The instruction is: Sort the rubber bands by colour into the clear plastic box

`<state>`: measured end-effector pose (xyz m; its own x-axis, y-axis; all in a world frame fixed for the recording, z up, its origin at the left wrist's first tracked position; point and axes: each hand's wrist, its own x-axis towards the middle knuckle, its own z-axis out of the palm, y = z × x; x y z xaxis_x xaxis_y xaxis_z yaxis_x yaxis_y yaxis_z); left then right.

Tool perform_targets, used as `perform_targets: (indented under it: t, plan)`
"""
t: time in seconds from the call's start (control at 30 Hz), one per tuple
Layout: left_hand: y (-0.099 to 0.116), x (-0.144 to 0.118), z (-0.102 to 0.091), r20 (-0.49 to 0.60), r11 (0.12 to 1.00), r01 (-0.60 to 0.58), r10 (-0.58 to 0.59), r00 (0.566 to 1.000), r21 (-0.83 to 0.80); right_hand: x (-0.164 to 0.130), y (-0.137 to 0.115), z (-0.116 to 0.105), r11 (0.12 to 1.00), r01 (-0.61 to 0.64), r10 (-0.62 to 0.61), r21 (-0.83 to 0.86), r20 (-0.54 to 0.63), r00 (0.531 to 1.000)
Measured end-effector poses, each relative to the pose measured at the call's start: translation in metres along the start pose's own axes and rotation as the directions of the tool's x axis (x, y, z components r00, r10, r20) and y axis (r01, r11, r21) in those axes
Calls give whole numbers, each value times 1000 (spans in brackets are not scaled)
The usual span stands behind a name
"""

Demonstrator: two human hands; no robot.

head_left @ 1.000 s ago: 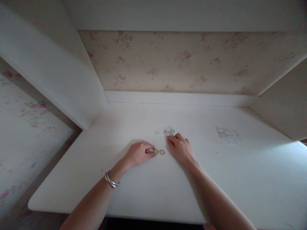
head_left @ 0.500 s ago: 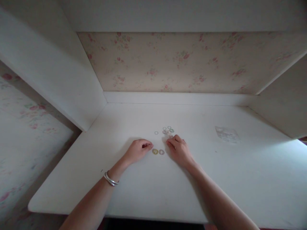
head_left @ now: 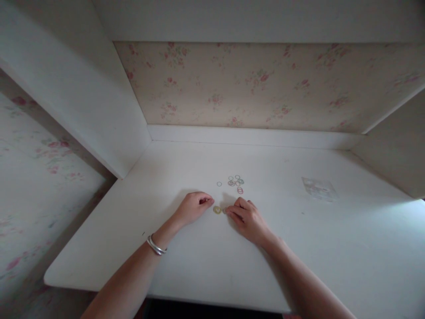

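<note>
Rings [head_left: 217, 210] flat beside right hand [head_left: 247, 219]

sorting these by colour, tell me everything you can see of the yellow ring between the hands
The yellow ring is a small, pale yellowish hoop lying flat on the white table. It sits between the left hand and the right hand, whose fingertips are close beside it. Its material is too small to tell.

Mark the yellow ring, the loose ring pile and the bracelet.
yellow ring [head_left: 217, 210], head view, on the ring's band, between the two hands.
loose ring pile [head_left: 236, 182], head view, middle of the cluster.
bracelet [head_left: 156, 246], head view, silver band on the left wrist.
</note>
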<state>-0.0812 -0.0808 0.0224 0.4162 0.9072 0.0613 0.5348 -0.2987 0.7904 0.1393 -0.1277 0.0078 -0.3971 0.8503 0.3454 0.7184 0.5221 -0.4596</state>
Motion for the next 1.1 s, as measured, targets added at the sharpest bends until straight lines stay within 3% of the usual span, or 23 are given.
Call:
perform_targets:
  t: [0.37,0.5,0.6,0.7,0.83,1.0,1.1]
  plan:
    - [0,0,0,-2,1000,-8,8,1000,17,-1,0,-2,1000,17,-17,-12,5,1000]
    - [0,2,-1,-26,1000,14,-13,1000,24,0,5,-6,998,-58,61,36,-104,993]
    - [7,8,1,-60,997,-9,13,998,76,1,10,-10,981,-160,182,109,-232,955]
    - [22,21,7,-19,978,-114,120,993,176,3,17,-14,953,-252,294,171,-309,904]
    - [40,49,20,78,917,-235,221,972,322,5,28,-17,911,-363,409,195,-318,855]
    - [43,81,32,113,834,-223,192,975,504,7,40,-19,862,-434,504,263,-351,789]
    - [41,88,36,115,798,-233,204,972,556,7,43,-19,859,-420,505,291,-357,786]
